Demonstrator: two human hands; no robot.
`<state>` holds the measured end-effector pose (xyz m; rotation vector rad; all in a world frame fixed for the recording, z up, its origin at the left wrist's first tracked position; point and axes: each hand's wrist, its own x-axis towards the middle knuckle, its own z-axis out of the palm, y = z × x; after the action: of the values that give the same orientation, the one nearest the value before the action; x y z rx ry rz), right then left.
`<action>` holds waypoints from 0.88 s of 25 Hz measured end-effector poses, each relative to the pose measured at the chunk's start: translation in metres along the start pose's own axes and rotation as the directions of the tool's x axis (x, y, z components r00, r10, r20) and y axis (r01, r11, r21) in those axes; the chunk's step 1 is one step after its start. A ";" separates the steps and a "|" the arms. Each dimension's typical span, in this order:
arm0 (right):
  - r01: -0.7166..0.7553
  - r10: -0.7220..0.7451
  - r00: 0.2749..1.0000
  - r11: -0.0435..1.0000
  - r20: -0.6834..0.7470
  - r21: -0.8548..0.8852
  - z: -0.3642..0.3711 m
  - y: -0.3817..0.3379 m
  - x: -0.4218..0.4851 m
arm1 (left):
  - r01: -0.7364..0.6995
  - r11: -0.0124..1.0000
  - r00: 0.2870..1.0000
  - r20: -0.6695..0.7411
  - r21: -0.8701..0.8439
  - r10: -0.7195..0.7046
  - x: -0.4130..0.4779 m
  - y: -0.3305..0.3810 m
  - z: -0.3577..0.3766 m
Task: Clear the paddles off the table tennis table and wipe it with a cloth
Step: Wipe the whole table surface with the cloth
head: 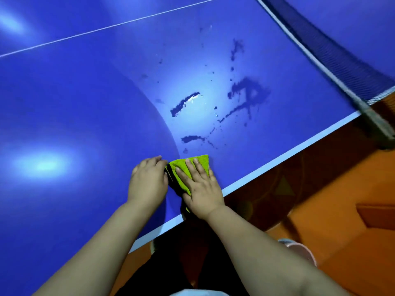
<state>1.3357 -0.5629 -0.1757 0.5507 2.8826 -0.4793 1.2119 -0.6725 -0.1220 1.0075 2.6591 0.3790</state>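
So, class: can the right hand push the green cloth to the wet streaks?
Probably yes: the right hand lies flat on the cloth, and only bare table separates it from the streaks.

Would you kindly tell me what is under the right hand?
A folded green cloth lies under the right hand, pressed flat on the blue table tennis table near its edge. The table surface beneath the cloth is covered, so wetness there cannot be seen.

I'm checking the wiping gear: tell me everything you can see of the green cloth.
The green cloth is lime, fuzzy like microfibre, folded into a wedge, dark along its left side. It lies flat on the blue table near its white edge. The right hand presses flat on it; the left hand meets its left edge.
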 end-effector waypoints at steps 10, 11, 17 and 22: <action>-0.113 0.113 0.993 0.994 0.038 -0.007 -0.103 0.282 0.023 | -0.119 0.993 0.993 -0.004 -0.018 0.119 0.121 0.247 0.070; -0.126 0.127 0.991 0.992 0.039 -0.017 -0.112 0.307 0.024 | -0.117 0.993 0.993 0.001 -0.025 0.117 0.130 0.266 0.076; -0.236 0.237 0.972 0.970 0.006 -0.056 -0.155 0.439 0.038 | -0.096 0.995 0.995 0.023 -0.037 0.097 0.175 0.349 0.109; -0.287 0.281 0.958 0.946 -0.062 -0.151 -0.178 0.512 0.049 | -0.118 0.991 0.992 0.030 -0.060 0.120 0.195 0.372 0.121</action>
<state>1.4686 -0.0353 -0.1636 0.9378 2.7777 -0.1955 1.3373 -0.2537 -0.1411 1.1477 2.5498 0.4569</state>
